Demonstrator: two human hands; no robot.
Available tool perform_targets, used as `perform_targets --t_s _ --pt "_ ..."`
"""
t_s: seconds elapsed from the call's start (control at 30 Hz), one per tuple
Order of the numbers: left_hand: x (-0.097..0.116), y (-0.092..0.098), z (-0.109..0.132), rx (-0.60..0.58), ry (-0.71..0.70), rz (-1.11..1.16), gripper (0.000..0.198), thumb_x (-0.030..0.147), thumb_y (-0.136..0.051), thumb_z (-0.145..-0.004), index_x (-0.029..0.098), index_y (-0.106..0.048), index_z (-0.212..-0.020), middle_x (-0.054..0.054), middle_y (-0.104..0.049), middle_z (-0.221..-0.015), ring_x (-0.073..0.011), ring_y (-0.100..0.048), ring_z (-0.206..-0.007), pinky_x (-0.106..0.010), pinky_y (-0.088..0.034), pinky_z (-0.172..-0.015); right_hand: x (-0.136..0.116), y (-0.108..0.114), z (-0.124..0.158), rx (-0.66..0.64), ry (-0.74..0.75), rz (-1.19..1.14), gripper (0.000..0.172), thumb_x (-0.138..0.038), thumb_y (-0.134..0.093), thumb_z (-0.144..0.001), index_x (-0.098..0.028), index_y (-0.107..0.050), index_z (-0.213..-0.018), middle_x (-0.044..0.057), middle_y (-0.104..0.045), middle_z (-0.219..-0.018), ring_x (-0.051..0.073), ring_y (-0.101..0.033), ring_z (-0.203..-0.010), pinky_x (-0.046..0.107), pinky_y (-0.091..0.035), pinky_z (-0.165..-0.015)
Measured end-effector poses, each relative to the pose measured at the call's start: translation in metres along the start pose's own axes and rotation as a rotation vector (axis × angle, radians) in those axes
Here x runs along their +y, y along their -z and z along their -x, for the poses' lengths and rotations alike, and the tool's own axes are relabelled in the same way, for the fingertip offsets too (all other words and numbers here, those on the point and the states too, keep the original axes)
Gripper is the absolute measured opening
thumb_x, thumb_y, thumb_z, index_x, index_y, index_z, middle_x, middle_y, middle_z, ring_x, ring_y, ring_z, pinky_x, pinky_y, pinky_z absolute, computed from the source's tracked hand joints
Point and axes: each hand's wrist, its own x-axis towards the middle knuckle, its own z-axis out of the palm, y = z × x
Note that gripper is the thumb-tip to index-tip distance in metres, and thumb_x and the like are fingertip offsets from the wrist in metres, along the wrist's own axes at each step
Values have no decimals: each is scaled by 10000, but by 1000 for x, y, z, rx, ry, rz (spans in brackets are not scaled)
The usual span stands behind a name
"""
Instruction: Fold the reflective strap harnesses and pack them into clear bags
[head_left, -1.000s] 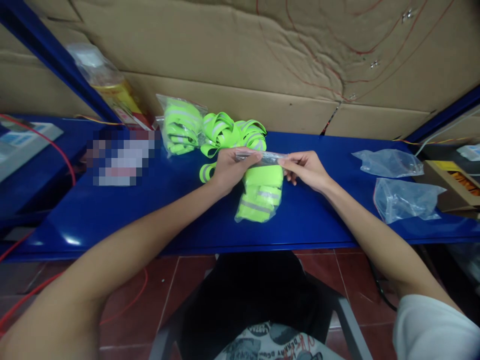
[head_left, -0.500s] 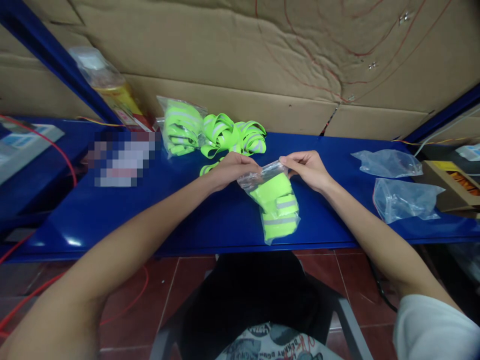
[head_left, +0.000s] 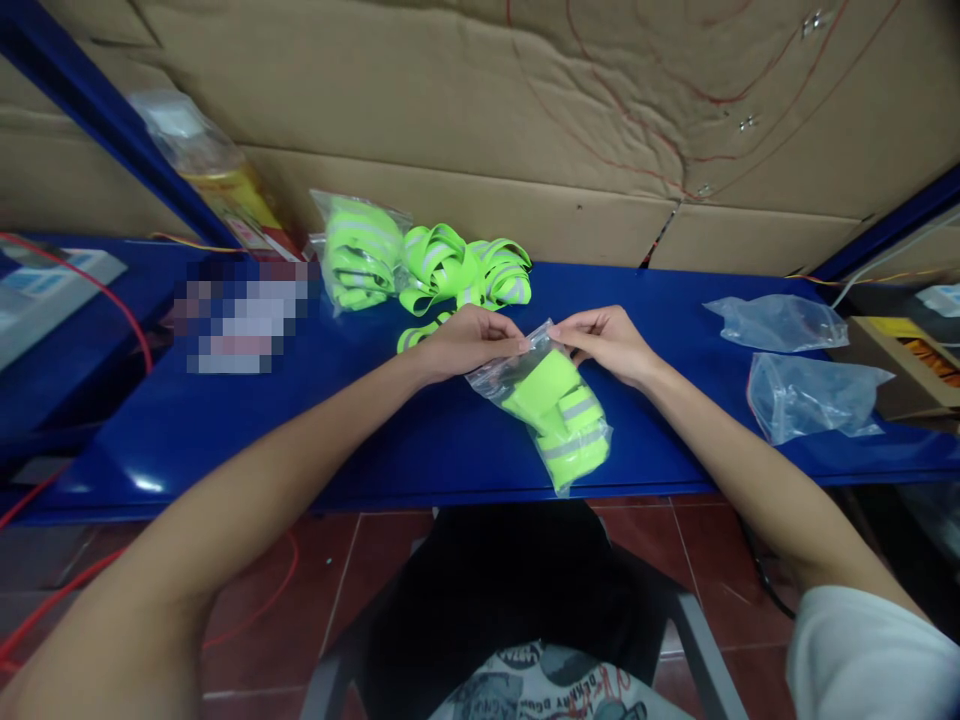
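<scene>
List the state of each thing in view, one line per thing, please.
left hand: pinching the bag's top edge
right hand: pinching the same edge
filled bag: held at its top, tilted, green bands inside, resting on the blue table
loose green bands: unpacked, in a heap
packed bag: full, by the wall
two clear bags: empty, crumpled

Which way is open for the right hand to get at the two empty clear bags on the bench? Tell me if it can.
Probably yes. The empty bags lie on the blue bench off to the side of the right hand, with bare surface between. But that hand now pinches the filled bag, along with the left hand.
</scene>
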Motion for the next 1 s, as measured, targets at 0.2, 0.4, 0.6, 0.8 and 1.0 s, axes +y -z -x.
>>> perform_targets --t_s 0.2,0.4,0.6,0.8,1.0 --pt "-3 -3 0 -24 -13 -55 319 442 -812 -852 178 -742 -687 11 -617 -598 -72 -470 -504 -204 -329 -484 -3 -7 2 -29 42 -51 423 -506 -1035 -637 -176 -857 -831 27 -764 -715 110 -661 -616 221 -567 -541" --pt "-6 -7 0 -87 -192 -108 363 480 -719 -968 162 -682 -798 31 -568 -668 -74 -478 -588 -200 -344 -551 -4 -12 4 -40 71 -83 378 -486 -1014 -658 -178 -840 -790 15 -756 -684 107 -658 -600 216 -555 -560" --pt "-10 -7 -3 -101 -233 -130 344 488 -715 -996 158 -714 -896 -2 -663 -763 -92 -558 -662 -211 -420 -604 -4 -10 4 -22 88 -52 359 -480 -999 -676 -185 -824 -783 12 -742 -682 118 -657 -616 237 -555 -577" --pt "-14 -7 -4 -54 -251 -161 319 452 -736 -974 151 -730 -868 -10 -691 -737 -88 -574 -635 -208 -428 -585 0 -12 2 -14 81 -30 376 -502 -989 -686 -184 -813 -786 11 -734 -694 114 -639 -616 232 -529 -564" --pt "-12 -8 -3 -25 -257 -112 280 398 -772 -939 155 -718 -810 -6 -679 -691 -77 -568 -598 -202 -437 -574 2 -12 3 -25 83 0 394 -536 -976 -701 -191 -848 -840 26 -755 -733 123 -632 -634 248 -521 -576"
